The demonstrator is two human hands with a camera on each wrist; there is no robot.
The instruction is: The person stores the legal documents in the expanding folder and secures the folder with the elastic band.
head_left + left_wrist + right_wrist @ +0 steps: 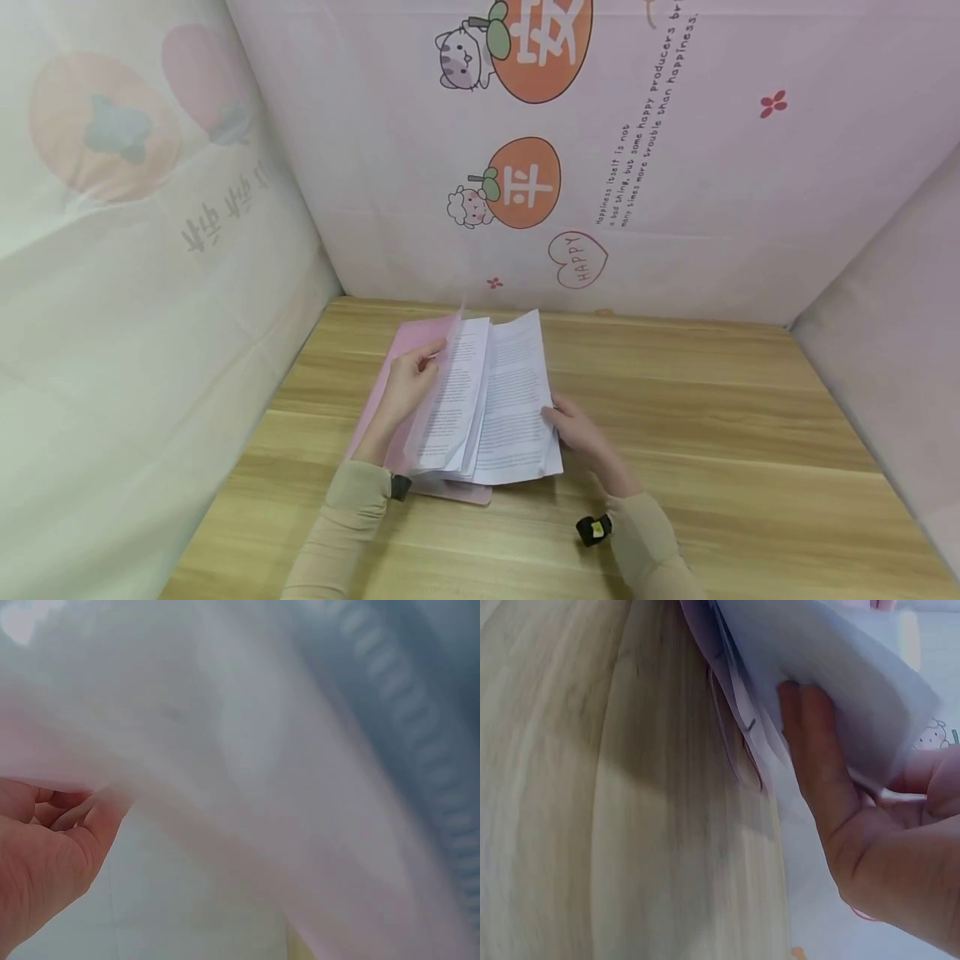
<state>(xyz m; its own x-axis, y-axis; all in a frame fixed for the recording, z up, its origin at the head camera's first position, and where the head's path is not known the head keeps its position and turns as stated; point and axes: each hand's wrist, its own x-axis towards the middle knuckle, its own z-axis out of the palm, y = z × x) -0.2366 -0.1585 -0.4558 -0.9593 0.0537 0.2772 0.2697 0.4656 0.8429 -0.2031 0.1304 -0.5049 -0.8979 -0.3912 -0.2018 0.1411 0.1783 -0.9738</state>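
Observation:
A pink folder (pixel 411 337) lies opened on the wooden table with printed sheets (pixel 516 392) fanned across it. My left hand (pixel 405 382) pinches the edge of a translucent plastic sleeve (pixel 431 408), lifted on the folder's left side. In the left wrist view that sleeve (pixel 247 750) is large and blurred, with the hand (pixel 56 855) at its lower edge. On the other side, my right hand (pixel 577 427) holds the right edge of the printed sheets. Its thumb and fingers lie on opposite faces of the paper (pixel 855 682) in the right wrist view.
The wooden table (pixel 697 433) extends to the right of the folder and in front of it. White printed cloth (pixel 420 200) hangs behind the table and along both sides. Each wrist carries a black strap (pixel 594 530).

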